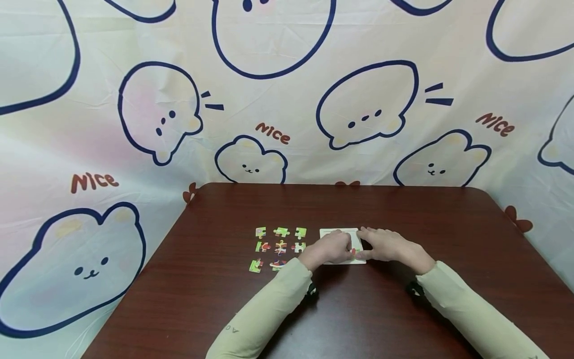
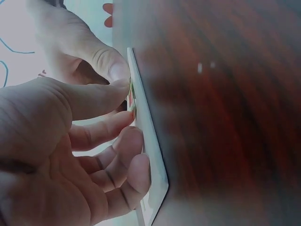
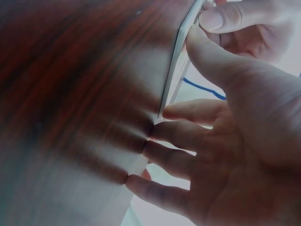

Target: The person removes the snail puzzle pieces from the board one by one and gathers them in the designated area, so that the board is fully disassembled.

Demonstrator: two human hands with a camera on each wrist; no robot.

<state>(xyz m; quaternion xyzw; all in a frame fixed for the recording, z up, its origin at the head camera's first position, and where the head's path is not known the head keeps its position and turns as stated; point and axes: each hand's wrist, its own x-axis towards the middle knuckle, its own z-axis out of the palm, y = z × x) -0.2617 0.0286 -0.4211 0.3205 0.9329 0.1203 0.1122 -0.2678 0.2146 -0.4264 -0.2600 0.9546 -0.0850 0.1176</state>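
A thin white puzzle board (image 1: 354, 238) lies flat on the table, partly covered by both hands. My left hand (image 1: 330, 248) pinches a small red and green jigsaw piece (image 2: 132, 101) between thumb and index finger against the board, the other fingers curled onto its surface. From the right side, my right hand (image 1: 389, 245) steadies the board: its thumb touches near the front edge beside the piece, and its index fingertip meets the right edge. The remaining right fingers (image 3: 162, 157), mostly straight, rest on the tabletop.
Left of the board, several loose jigsaw pieces (image 1: 281, 232) lie in rows, the nearest partly hidden by the left sleeve (image 1: 269, 304). They sit on a dark brown wooden table (image 1: 350, 319). A printed cloth (image 1: 305, 109) hangs behind its far edge.
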